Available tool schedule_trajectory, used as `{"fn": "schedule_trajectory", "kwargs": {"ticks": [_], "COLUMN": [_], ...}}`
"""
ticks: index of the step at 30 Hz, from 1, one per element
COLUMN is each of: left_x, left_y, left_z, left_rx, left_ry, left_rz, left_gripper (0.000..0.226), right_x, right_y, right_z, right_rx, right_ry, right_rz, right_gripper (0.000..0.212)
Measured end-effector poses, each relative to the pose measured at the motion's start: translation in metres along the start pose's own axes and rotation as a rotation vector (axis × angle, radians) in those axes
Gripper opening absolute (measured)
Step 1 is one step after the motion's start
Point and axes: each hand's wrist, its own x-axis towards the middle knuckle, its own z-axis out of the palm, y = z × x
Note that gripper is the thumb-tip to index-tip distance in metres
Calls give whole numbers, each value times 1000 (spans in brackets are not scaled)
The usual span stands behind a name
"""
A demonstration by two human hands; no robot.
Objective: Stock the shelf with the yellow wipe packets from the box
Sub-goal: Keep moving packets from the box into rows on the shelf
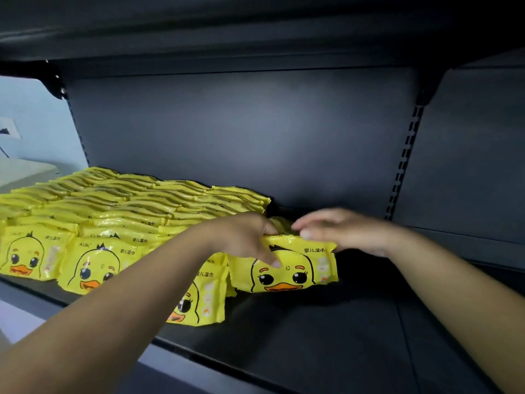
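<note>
Two hands set a yellow duck packet upright at the end of a stocked shelf row.

The left hand (250, 237) has its grip closed on the top edge of the front packet (287, 268), thumb down its face, while the right hand (341, 231) hovers flat above the same edge, fingers straight and blurred, its grip wide. The packet stands on the dark shelf (326, 331), just right of the rows of yellow packets (119, 206) filling the shelf's left side.

Dim shelf (284, 137), light from left; edges bend, right hand (338, 231) perhaps motion-blurred.
</note>
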Motion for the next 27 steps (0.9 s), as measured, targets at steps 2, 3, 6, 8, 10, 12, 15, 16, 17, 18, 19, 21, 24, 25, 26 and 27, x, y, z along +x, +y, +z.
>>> {"fn": "schedule_trajectory", "kwargs": {"ticks": [2, 3, 6, 8, 10, 12, 15, 16, 17, 18, 19, 21, 24, 25, 26, 27], "left_x": [11, 17, 28, 33, 35, 37, 42, 44, 46, 49, 52, 59, 73, 79, 84, 89], "left_y": [5, 7, 11, 9, 3, -8, -28, -32, -34, -36, -37, -39, -42, -42, -42, -42], "left_z": [6, 12, 27, 31, 27, 21, 18, 19, 20, 21, 21, 21, 21, 21, 20, 19], "left_rx": [54, 81, 98, 78, 24, -27, 1, 43, 88, 125, 147, 154, 184, 211, 250, 293], "left_ry": [-14, -29, -65, -50, 13, 78, 145, 155, 161, 168, 177, 202, 231, 248, 270, 289], "left_rz": [20, 34, 54, 59, 46, 9, -36, -58, -80, -102, -118, -144, -155, -153, -153, -153], "left_gripper": [16, 15, 23, 31, 43, 50, 51, 53, 57, 60, 63, 64, 63, 62, 61, 60], "right_x": [-10, -10, -8, -9, -9, -6, 7, 13, 19, 25, 31, 41, 54, 58, 63, 67], "right_y": [12, 22, 44, 54, 63, 73, 81, 82, 83, 84, 84, 86, 93, 97, 100, 105], "right_z": [11, 15, 18, 14, 9, 6, 6, 7, 7, 8, 8, 8, 2, -2, -6, -10], "right_rx": [-137, -206, -306, -282, -250, -208, -254, -278, -294, -305, -321, -406, -578, -599, -601, -596], "right_ry": [-108, -91, 54, 124, 197, 279, 419, 473, 523, 569, 610, 661, 720, 740, 755, 762], "right_rz": [44, 55, 78, 127, 186, 214, 186, 167, 147, 129, 109, 67, 27, 34, 51, 76], "right_gripper": [14, 15, 22, 22, 17, 27, 33, 31, 28, 25, 24, 24, 26, 28, 30, 32]}}
